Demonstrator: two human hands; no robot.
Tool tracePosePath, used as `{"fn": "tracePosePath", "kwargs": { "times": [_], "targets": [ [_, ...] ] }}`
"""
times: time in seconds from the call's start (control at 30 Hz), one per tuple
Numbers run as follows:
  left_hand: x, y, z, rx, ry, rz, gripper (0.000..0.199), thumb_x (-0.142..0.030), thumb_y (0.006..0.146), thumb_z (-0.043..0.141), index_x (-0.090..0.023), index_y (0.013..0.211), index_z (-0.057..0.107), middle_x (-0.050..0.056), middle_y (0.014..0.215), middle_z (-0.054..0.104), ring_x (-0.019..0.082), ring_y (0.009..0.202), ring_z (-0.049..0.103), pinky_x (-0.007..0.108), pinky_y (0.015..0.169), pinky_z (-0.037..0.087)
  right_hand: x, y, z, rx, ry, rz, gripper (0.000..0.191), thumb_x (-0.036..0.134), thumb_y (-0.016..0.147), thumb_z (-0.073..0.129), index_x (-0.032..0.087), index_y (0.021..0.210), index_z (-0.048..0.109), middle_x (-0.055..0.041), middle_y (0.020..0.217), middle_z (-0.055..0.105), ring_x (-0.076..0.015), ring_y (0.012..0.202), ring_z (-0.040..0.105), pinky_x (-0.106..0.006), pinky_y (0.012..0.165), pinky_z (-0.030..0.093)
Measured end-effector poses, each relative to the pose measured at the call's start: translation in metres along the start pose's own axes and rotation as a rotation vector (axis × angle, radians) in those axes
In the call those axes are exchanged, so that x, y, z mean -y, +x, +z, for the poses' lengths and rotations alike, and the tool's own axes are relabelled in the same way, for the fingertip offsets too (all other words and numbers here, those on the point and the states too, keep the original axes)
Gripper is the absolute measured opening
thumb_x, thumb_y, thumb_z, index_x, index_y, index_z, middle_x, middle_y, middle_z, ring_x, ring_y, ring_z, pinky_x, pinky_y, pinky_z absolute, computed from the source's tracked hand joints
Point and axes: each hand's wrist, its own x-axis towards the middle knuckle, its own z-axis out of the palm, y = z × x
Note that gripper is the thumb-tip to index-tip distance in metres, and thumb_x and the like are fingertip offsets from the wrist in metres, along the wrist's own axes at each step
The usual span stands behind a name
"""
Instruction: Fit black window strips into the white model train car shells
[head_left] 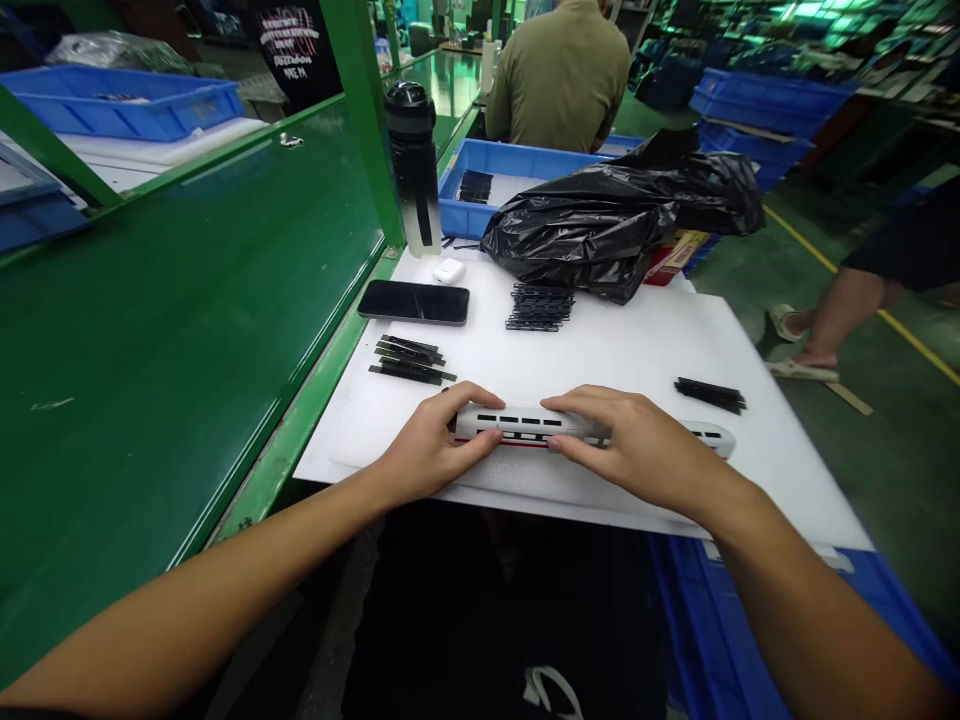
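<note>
A white toy train (523,424) with dark window slots and a red stripe lies lengthwise near the front edge of the white work surface. My left hand (442,440) pinches its left part between thumb and fingers. Closer to the train's middle, my right hand (630,440) grips it the same way and hides much of its right half; the rounded end shows beyond. Dark thin strips (411,360) lie in a loose pile behind my left hand. Another bundle of dark strips (710,394) sits to the right, and a stack of black slotted pieces (540,307) lies farther back.
Behind the pieces are a phone (414,302), a white earbud case (449,271), a dark bottle (414,165) and a black plastic bag (592,225). A blue tray (517,160) stands at the back. The green conveyor belt (187,330) runs along the left. Other people are nearby.
</note>
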Motion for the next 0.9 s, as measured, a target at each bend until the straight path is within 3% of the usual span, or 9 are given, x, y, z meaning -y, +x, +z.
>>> {"fn": "tracePosePath", "kwargs": {
  "times": [0.2, 0.37, 0.6, 0.73, 0.83, 0.9],
  "targets": [
    [0.003, -0.001, 0.001, 0.020, 0.029, 0.069, 0.025, -0.024, 0.088, 0.065, -0.020, 0.113, 0.061, 0.004, 0.109, 0.065, 0.019, 0.101, 0.062, 0.031, 0.089, 0.048, -0.003, -0.001, 0.007, -0.096, 0.045, 0.067, 0.025, 0.030, 0.083, 0.073, 0.028, 0.108, 0.072, 0.0037, 0.107, 0.071, -0.0193, 0.096, 0.065, -0.034, 0.085, 0.051],
    [0.000, 0.000, 0.003, 0.043, 0.065, 0.142, 0.029, -0.023, 0.088, 0.067, -0.020, 0.117, 0.063, 0.004, 0.108, 0.066, 0.018, 0.100, 0.062, 0.030, 0.091, 0.047, -0.002, -0.007, 0.009, -0.102, -0.008, 0.028, 0.027, 0.033, 0.087, 0.069, 0.029, 0.114, 0.069, 0.0032, 0.112, 0.069, -0.0197, 0.101, 0.064, -0.035, 0.089, 0.050],
    [-0.001, -0.001, 0.003, 0.037, 0.086, 0.139, 0.027, -0.023, 0.090, 0.066, -0.020, 0.116, 0.064, 0.005, 0.106, 0.066, 0.018, 0.098, 0.062, 0.030, 0.088, 0.047, 0.000, -0.005, 0.019, -0.224, -0.052, 0.040, 0.022, 0.034, 0.081, 0.076, 0.026, 0.101, 0.070, 0.0032, 0.102, 0.070, -0.0201, 0.093, 0.065, -0.034, 0.079, 0.050],
    [-0.001, -0.002, 0.001, 0.070, 0.092, 0.150, 0.026, -0.025, 0.091, 0.064, -0.020, 0.117, 0.064, 0.005, 0.106, 0.066, 0.019, 0.099, 0.062, 0.031, 0.088, 0.047, 0.001, -0.003, 0.018, -0.201, -0.014, 0.074, 0.020, 0.033, 0.081, 0.075, 0.028, 0.099, 0.069, 0.0038, 0.103, 0.070, -0.0203, 0.095, 0.065, -0.033, 0.081, 0.049],
    [0.000, -0.002, 0.000, 0.035, 0.015, 0.117, 0.032, -0.028, 0.089, 0.067, -0.021, 0.120, 0.062, 0.006, 0.113, 0.065, 0.021, 0.106, 0.061, 0.033, 0.093, 0.047, 0.002, -0.004, 0.016, -0.179, -0.043, 0.018, 0.020, 0.031, 0.082, 0.075, 0.026, 0.099, 0.065, 0.0021, 0.101, 0.068, -0.0203, 0.090, 0.064, -0.033, 0.079, 0.048],
    [0.001, -0.001, 0.000, 0.017, -0.125, 0.026, 0.038, -0.035, 0.091, 0.065, -0.021, 0.126, 0.057, 0.007, 0.116, 0.065, 0.021, 0.103, 0.064, 0.034, 0.092, 0.050, 0.002, -0.005, 0.017, -0.239, -0.116, -0.061, 0.022, 0.027, 0.082, 0.074, 0.023, 0.098, 0.061, -0.0012, 0.098, 0.067, -0.0217, 0.088, 0.063, -0.035, 0.078, 0.047]
  ]
}}
